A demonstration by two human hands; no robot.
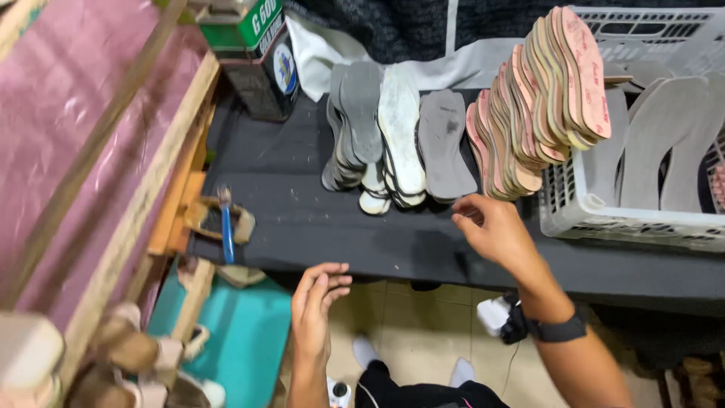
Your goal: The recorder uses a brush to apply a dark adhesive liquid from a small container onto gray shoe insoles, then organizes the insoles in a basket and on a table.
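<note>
My right hand reaches over the dark bench, fingers apart, just below a leaning stack of pink-and-tan insoles. It holds nothing. My left hand hovers at the bench's near edge, palm turned inward, fingers loosely apart and empty. Grey shoe soles and white-smeared soles lie in overlapping piles on the bench, just left of my right hand.
A white plastic basket with grey insoles stands at the right. A glue tin sits at the back left. A blue-handled brush rests on a small container. Wooden shelving runs along the left, with sandals below.
</note>
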